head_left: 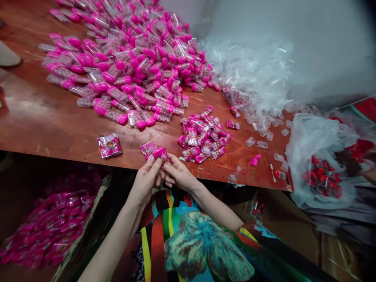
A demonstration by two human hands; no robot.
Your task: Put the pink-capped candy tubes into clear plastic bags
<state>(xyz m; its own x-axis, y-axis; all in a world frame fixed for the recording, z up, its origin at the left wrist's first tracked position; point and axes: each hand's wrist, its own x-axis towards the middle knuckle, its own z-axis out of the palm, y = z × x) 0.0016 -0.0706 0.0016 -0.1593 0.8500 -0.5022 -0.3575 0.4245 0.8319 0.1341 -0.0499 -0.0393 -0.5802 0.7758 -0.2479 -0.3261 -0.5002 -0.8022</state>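
At the table's front edge, my left hand and my right hand pinch a small shiny pink packet between thumbs and fingers. A second pink packet shows just behind my left fingertips; whether they touch it I cannot tell. Off to the left, a flat pink packet lies alone on the wood. Beyond my right hand sits a small heap of pink printed packets. Farther back, a large pile of clear tubes with pink caps holds small pink balls.
Loose clear plastic cups spread over the back right of the table. An open pink cap lies nearer. A white plastic bag holds red-topped pieces at right. Below left, a box contains many pink packets.
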